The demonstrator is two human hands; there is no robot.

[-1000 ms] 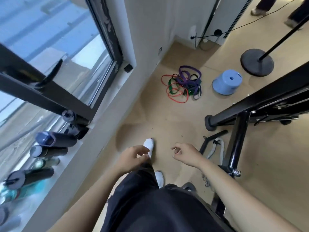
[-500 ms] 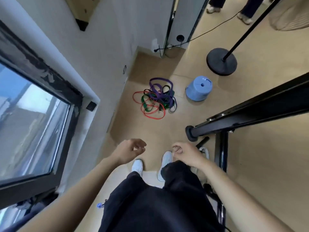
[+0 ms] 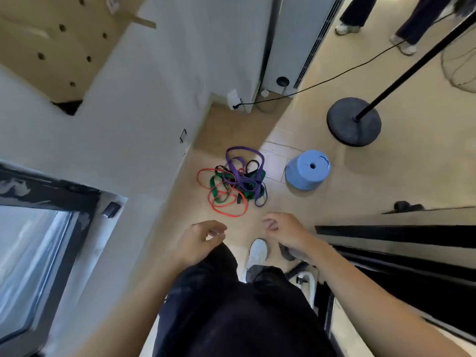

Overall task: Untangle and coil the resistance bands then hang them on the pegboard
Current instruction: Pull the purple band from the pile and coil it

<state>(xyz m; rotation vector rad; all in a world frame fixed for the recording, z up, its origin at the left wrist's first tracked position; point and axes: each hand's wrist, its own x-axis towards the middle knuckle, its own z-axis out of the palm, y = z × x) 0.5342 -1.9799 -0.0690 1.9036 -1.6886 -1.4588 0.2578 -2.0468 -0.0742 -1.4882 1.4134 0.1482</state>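
My left hand (image 3: 199,240) and right hand (image 3: 287,231) hang in front of me, apart, fingers loosely curled and holding nothing. The tangled resistance bands (image 3: 235,181) lie on the floor (image 3: 360,202) ahead, beside a blue bucket (image 3: 306,171). The pegboard (image 3: 46,45) is up on the wall at my left.

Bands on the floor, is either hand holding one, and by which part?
Nothing is held. The left hand and right hand are both empty and loosely curled, short of the bands, which lie tangled on the floor.
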